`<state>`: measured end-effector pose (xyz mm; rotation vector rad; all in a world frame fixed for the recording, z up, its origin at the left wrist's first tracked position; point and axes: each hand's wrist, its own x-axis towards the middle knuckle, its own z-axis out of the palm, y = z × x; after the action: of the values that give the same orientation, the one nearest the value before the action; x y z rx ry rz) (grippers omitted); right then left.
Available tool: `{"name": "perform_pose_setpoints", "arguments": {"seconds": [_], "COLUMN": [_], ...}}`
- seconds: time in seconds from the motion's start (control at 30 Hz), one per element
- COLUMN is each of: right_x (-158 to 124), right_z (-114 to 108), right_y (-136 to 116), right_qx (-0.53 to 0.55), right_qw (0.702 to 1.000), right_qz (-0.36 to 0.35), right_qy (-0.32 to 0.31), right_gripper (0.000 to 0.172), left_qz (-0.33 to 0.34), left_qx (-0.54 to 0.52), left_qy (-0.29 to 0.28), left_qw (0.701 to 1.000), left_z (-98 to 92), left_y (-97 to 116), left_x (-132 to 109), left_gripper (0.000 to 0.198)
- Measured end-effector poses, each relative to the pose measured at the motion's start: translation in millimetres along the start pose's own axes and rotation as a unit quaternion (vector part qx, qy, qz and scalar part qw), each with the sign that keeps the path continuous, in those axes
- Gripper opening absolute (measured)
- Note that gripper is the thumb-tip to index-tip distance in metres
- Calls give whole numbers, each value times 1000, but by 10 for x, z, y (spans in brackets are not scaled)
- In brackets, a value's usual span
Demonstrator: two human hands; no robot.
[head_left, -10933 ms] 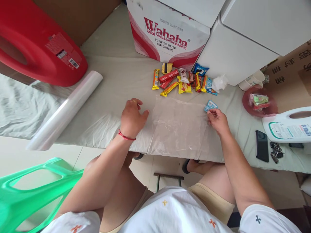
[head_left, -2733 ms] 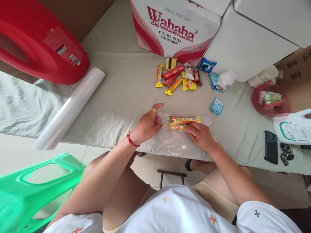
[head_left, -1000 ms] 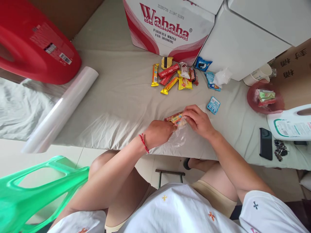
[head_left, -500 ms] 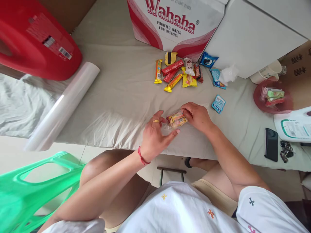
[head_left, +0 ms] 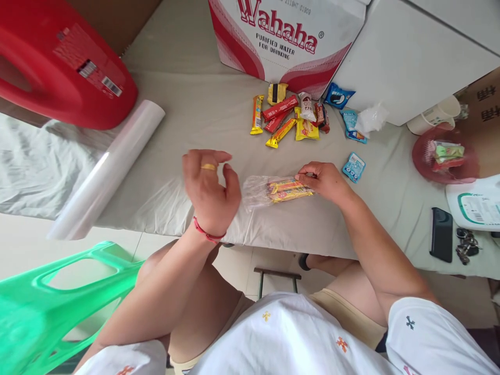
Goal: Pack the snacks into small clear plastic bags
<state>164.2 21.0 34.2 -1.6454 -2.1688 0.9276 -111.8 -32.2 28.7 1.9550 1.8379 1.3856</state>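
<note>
Clear plastic (head_left: 255, 194) lies round a few yellow snack bars (head_left: 289, 191) near the front edge of the pale cloth (head_left: 187, 104), its loose end toward the person's left. R hand (head_left: 326, 182) has thumb & fingertips nearly closed on the bars' right end; L hand (head_left: 211, 187) hangs just beside the loose end, fingers half curled, thumb spread off them, nothing in it that I can see. Looks like wrapping, prob. mid-step: bars covered, flap not tucked. Next move, I'd say, calls for L hand to fold that flap over w/ R hand pinning the bars (slippery stuff, might spring open). Hard to tell: no. of bars, glare & fingers hide some; whether R hand pinches plastic, wrappers or both. Red jug (head_left: 78, 67) & white bottle (head_left: 476, 203) are cut off at the sides.
</note>
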Motion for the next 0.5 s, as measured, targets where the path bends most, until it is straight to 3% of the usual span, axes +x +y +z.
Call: {"name": "perform_pose_setpoints", "arguments": {"seconds": [0.03,0.1,0.13,0.2,0.27,0.4,0.5], "right_x": [-7,-17,-17,-7,7,-49,-175], "right_z": [4,-2,-14,-56,-124,-300,-398], "right_y": [-17,-43,-47,-27,34,230,387], "right_qx": [-5,-11,-12,-5,11,86,157], "right_qw": [1000,1000,1000,999,1000,991,981], "right_qz": [-2,-14,-20,-21,6,93,116], "right_qy": [-2,-12,-21,-34,-24,45,5], "right_gripper": [26,26,27,30,36,52,54], "left_qz": [68,199,228,212,177,153,153], "left_qx": [-36,-86,-77,-38,-8,16,19], "left_qy": [12,-118,-186,-279,-323,-343,-339], "left_qw": [997,969,953,936,930,927,928], "left_z": [42,189,283,470,604,652,617], "left_y": [66,203,263,342,366,339,322], "left_x": [-29,-120,-173,-268,-320,-317,-308], "left_gripper": [23,31,35,43,46,45,45]}}
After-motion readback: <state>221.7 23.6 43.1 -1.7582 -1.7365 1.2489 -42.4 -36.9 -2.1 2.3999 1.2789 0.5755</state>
